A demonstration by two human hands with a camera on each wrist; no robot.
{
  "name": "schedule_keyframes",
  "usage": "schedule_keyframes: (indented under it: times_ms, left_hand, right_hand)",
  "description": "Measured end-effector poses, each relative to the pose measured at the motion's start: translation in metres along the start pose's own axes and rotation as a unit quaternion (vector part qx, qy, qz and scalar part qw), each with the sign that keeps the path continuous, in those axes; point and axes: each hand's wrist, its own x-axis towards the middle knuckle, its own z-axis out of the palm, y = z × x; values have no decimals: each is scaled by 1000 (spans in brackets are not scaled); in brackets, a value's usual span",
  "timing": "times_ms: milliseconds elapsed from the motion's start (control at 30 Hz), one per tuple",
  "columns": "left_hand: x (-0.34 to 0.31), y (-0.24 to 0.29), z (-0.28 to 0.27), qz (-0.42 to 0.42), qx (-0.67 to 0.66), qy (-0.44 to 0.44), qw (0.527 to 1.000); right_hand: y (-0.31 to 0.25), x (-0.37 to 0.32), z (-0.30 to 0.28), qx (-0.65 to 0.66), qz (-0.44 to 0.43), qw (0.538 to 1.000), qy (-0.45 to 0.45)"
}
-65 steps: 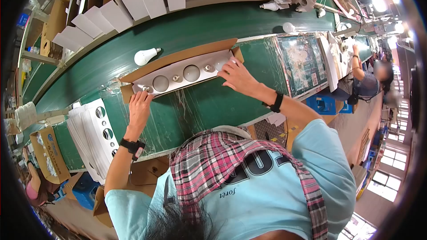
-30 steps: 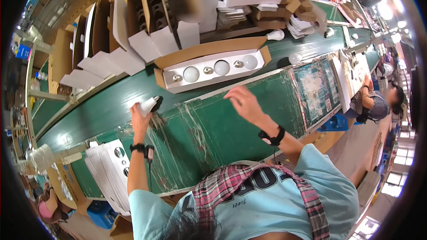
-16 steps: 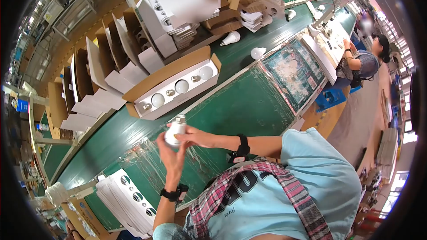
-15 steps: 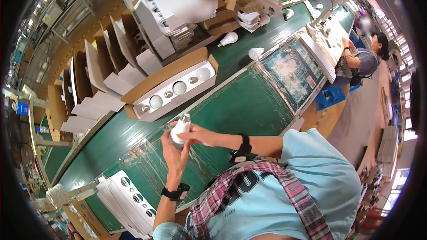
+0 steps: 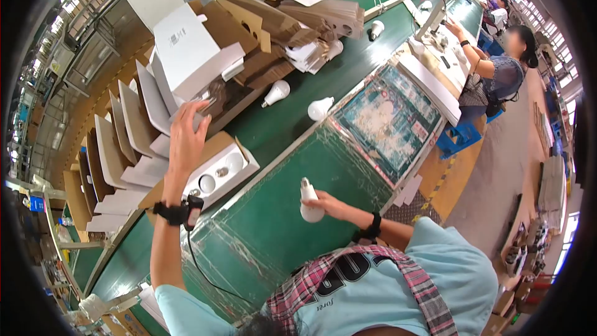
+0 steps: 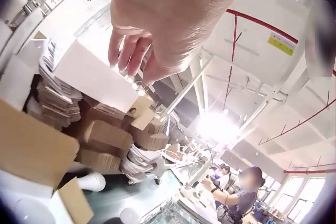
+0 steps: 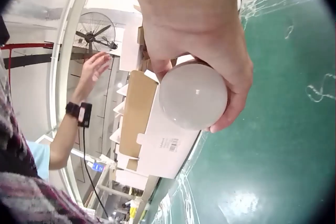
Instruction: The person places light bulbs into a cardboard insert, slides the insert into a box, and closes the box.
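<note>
My right hand (image 5: 336, 206) grips a white light bulb (image 5: 311, 210) above the green bench, its screw base pointing up and away. In the right wrist view the bulb's frosted dome (image 7: 193, 97) faces the camera, thumb and fingers around its sides. My left hand (image 5: 185, 140) is raised over the packing boxes with bent, spread fingers and nothing held. Its fingertips are near a white carton (image 5: 186, 46), which they overlap in the left wrist view. Below it, an open box (image 5: 245, 171) holds bulbs in a white insert, partly hidden by the left wrist.
Upright open cartons (image 5: 118, 143) stand in a row at left. Stacked cardboard inserts (image 5: 311, 22) lie at the back. Loose bulbs (image 5: 275, 93) rest on the green belt (image 5: 298, 78). A second person (image 5: 504, 78) works farther along the bench.
Both hands were on the bulb; my left hand has let go and moved up and left over the cartons. My right hand keeps the bulb, now farther right. The view has shifted.
</note>
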Motion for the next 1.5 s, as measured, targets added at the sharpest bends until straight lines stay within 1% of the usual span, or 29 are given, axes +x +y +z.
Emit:
schedule_keyframes:
  times_ms: [33,133,200,233,333,367,400,467,500,567,600,633,700,733,800,833,933,1000,1100,1133,1200,1233,1267,1333,1367,1400,1433,1467,1500]
  left_hand:
    - [22,-1,3,6,15,-1,1000]
    - [85,-12,29,93,98,56,989]
    - [120,-19,44,125,180,42,975]
    - [134,-25,51,140,220,31,965]
    - [163,-53,60,109,324,-124,932]
    - [167,-58,60,115,293,-133,940]
    - [166,-62,57,95,287,-139,943]
    - [166,-47,34,57,277,-148,947]
    - [160,-49,21,76,262,-96,957]
    - [142,-33,-19,144,276,63,948]
    - [131,-17,-45,128,303,103,939]
    - [116,9,-70,95,317,142,933]
    - [79,12,-124,20,171,249,953]
    - [58,16,-151,20,133,305,943]
    - [10,36,-206,21,56,417,907]
    - [-15,46,-225,19,41,454,890]
    - [-96,78,-257,10,29,545,838]
    - [-152,95,-264,-12,43,582,812]
    - [-231,114,-254,-67,66,609,787]
    - [-253,121,-244,-94,73,607,786]
    - [-301,131,-211,-170,89,582,790]
    - [-313,133,-190,-219,90,547,803]
    - [-320,137,-167,-278,102,485,823]
    - [-305,160,-117,-424,96,321,841]
    - [-303,153,-76,-286,177,309,890]
    - [-287,163,-54,-391,84,222,889]
    - [-275,153,-14,-318,42,325,890]
    - [-281,144,4,-354,61,205,910]
    - [-262,148,16,-338,45,146,929]
  right_hand:
    - [0,-3,-3,-5,9,1000,-6]
    - [-3,-8,-13,-32,27,998,-43]
    - [0,-1,-18,-38,42,997,-49]
    - [3,6,-22,-41,59,995,-69]
    - [-12,16,-20,-62,38,993,-88]
    - [-12,23,-20,-73,35,992,-98]
    - [-14,27,-20,-57,36,992,-105]
    - [-18,33,-18,-30,32,992,-120]
    - [-21,34,-17,-30,20,992,-118]
    - [-26,35,-14,-33,14,992,-119]
    - [-24,38,-13,-39,12,992,-116]
    - [-23,37,-12,-36,13,992,-116]
    - [-31,30,-9,-55,-7,992,-116]
    - [-33,26,-6,-63,-15,991,-116]
    - [-32,17,-4,-79,-33,989,-116]
    - [-35,11,-3,-83,-35,989,-116]
    - [-32,-4,1,-80,-32,990,-112]
    - [-25,-15,3,-96,-15,991,-95]
    - [1,-25,-5,-86,-19,989,-117]
    - [-11,-39,0,-94,17,989,-115]
    - [-7,-50,-6,-142,46,981,-126]
    - [-6,-51,-6,-222,2,971,-93]
    - [-8,-52,-9,-254,-5,964,-80]
    - [-9,-55,-15,-260,-21,965,-41]
    - [-18,-60,-15,-237,-28,970,-40]
    - [-23,-64,-16,-241,-33,970,-15]
    - [-22,-63,-24,-225,-45,973,-15]
    - [-21,-62,-33,-208,-58,976,-16]
    - [-25,-65,-37,-158,-52,986,-1]
